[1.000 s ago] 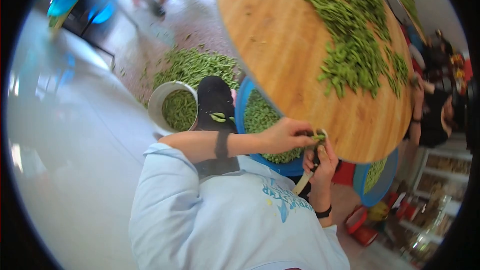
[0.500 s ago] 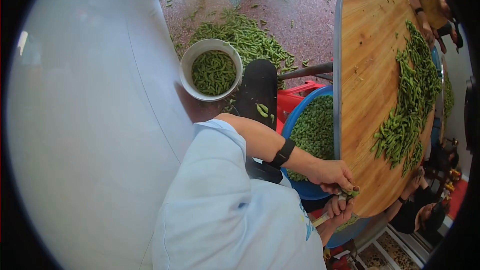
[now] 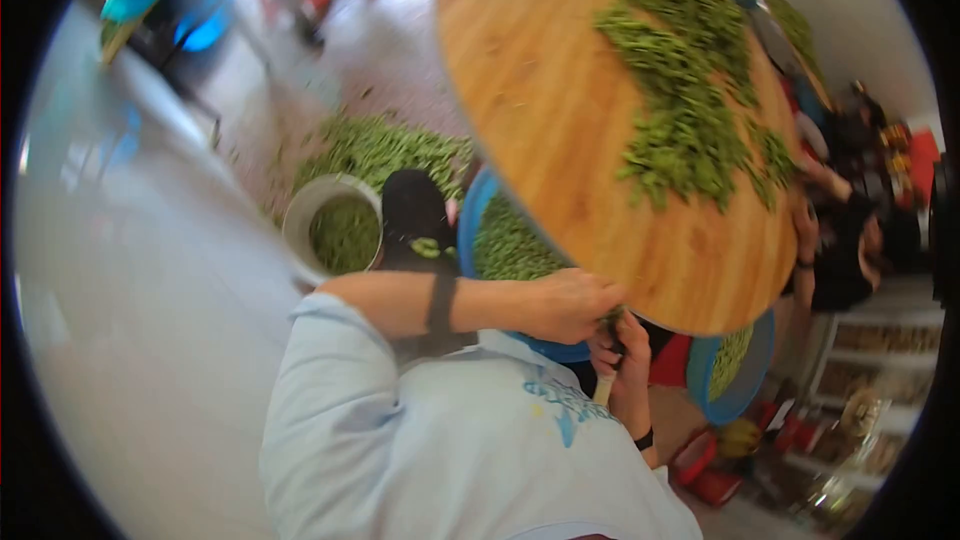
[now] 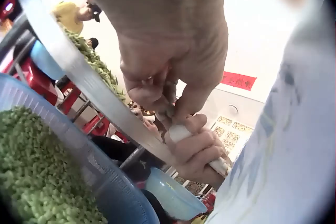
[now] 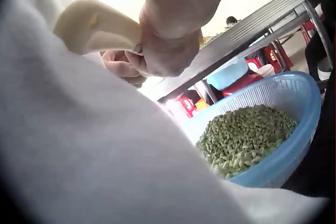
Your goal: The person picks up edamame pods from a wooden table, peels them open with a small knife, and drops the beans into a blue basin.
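Right at the counter [image 3: 560, 140] edge, the left hand [image 3: 565, 305] pinches a small pod [image 3: 612, 316]; it looks light and slippery, best held by its ends. Beneath, the right hand [image 4: 197, 150] grips a pale tool handle [image 5: 94, 27].

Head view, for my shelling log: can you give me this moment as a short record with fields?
left hand: pinches a green pod at the table's near edge
right hand: grips a pale-handled tool, right under the left hand
table: round, wooden, a heap of pods on its far side
blue basket: under the table by the person's lap, filled with shelled green beans
white bucket: on the floor, holds pods; more pods lie on the floor behind it
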Action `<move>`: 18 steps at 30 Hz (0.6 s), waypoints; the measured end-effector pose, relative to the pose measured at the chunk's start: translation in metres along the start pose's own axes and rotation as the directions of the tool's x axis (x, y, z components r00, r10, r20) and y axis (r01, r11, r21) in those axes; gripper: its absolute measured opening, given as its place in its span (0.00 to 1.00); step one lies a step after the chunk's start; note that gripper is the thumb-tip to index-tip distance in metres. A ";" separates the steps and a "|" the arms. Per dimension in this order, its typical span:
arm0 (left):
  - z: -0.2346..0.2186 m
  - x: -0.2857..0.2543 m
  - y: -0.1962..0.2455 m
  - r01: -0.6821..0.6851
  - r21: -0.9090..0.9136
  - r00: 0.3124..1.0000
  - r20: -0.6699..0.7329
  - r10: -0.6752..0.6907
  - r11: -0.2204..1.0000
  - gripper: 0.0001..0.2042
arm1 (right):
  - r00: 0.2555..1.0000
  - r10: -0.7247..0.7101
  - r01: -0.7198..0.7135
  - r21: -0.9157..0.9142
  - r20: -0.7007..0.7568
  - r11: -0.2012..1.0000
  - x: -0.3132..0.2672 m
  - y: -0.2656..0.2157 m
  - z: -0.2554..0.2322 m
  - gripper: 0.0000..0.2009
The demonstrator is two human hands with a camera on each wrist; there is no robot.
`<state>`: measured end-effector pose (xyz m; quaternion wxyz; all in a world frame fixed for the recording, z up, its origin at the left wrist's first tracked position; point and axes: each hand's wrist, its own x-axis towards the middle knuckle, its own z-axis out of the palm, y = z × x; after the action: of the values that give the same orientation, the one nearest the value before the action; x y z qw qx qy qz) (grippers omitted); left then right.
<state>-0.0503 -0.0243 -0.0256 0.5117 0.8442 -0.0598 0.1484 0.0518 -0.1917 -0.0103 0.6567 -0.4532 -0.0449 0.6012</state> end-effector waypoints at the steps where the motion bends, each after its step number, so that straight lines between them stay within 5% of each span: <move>1: -0.004 0.002 0.007 -0.045 0.020 0.997 0.057 0.044 0.999 0.14 | 0.998 -0.042 0.042 -0.007 0.046 0.999 -0.002 -0.002 -0.001 0.11; 6: 0.003 0.009 0.022 -0.123 0.381 0.979 -0.107 0.176 0.916 0.14 | 0.988 -0.144 0.137 0.122 0.055 0.983 -0.009 -0.008 -0.011 0.10; 8: 0.004 0.012 0.030 -0.157 0.404 0.977 -0.072 0.202 0.901 0.13 | 0.985 -0.160 0.156 0.051 0.069 0.986 -0.013 -0.011 -0.011 0.09; 10: 0.007 0.017 0.033 -0.156 0.387 0.951 -0.190 0.244 0.909 0.13 | 0.980 -0.190 0.182 0.123 0.056 0.976 -0.016 -0.016 -0.011 0.09; 12: 0.006 0.026 0.034 -0.163 0.302 0.961 -0.167 0.221 0.939 0.12 | 0.955 -0.266 0.259 0.066 0.128 0.964 -0.016 -0.021 -0.014 0.09; 14: 0.013 0.029 0.031 0.101 -0.098 0.968 -0.219 -0.120 0.990 0.09 | 0.953 -0.290 0.284 0.076 0.083 0.956 -0.019 -0.025 -0.013 0.09; 15: 0.011 0.034 0.044 0.216 -0.315 0.948 -0.159 -0.276 0.924 0.08 | 0.944 -0.311 0.298 0.118 0.106 0.947 -0.018 -0.026 -0.013 0.10; 16: 0.010 0.038 0.045 0.227 -0.317 0.949 -0.142 -0.283 0.921 0.08 | 0.933 -0.335 0.314 0.155 0.134 0.937 -0.017 -0.029 -0.014 0.10; 18: 0.008 0.044 0.044 0.339 -0.624 0.896 -0.015 -0.444 0.704 0.07 | 0.926 -0.355 0.332 0.170 0.127 0.928 -0.017 -0.027 -0.020 0.11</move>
<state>-0.0183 -0.0494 0.0217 0.7774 0.6127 0.1192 0.0776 0.0796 -0.2126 0.0038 0.7777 -0.3410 -0.1311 0.5116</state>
